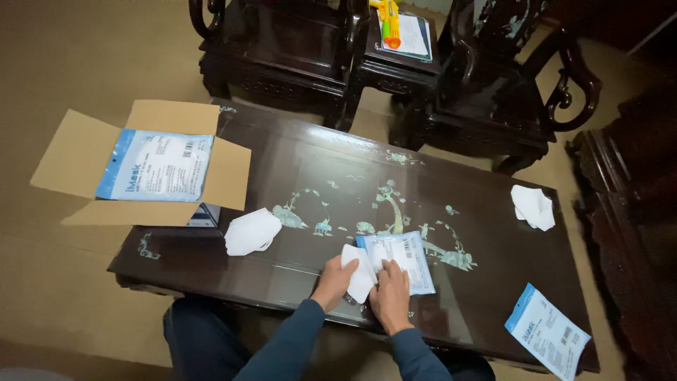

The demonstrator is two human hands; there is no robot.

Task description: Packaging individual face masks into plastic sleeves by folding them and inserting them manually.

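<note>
Both hands work close together at the near edge of the desk point(296, 169), a dark lacquered one with pale inlay of trees and birds. Left hand point(334, 280) is curled with its fingers closed on the lower left part of a white folded mask point(358, 276), which stands between the two hands and partly over a flat blue-and-white packet point(405, 259). Right hand point(390, 293) lies just right of the mask, palm down, its fingers bent and pressing on the near edge of that packet; whether it pinches the packet or only pins it to the desk I cannot tell. The packet reaches away from the hands, up and to the right, and lies flat on the desk top.

Left of the hands, well apart from them, a second white mask point(251, 231) rests on the desk beside an open cardboard box point(84, 152). That box sits at the desk's left end with its flaps spread wide, and a larger blue-and-white packet point(156, 168) lies on top of its contents. Far to the right, near the back edge, lies another white mask point(533, 207). At the near right corner a further blue-and-white packet point(547, 331) lies partly over the desk's edge. Beyond the desk stand dark carved chairs point(282, 49), and a small side table point(402, 60) between them carries an orange and yellow toy point(389, 21).
</note>
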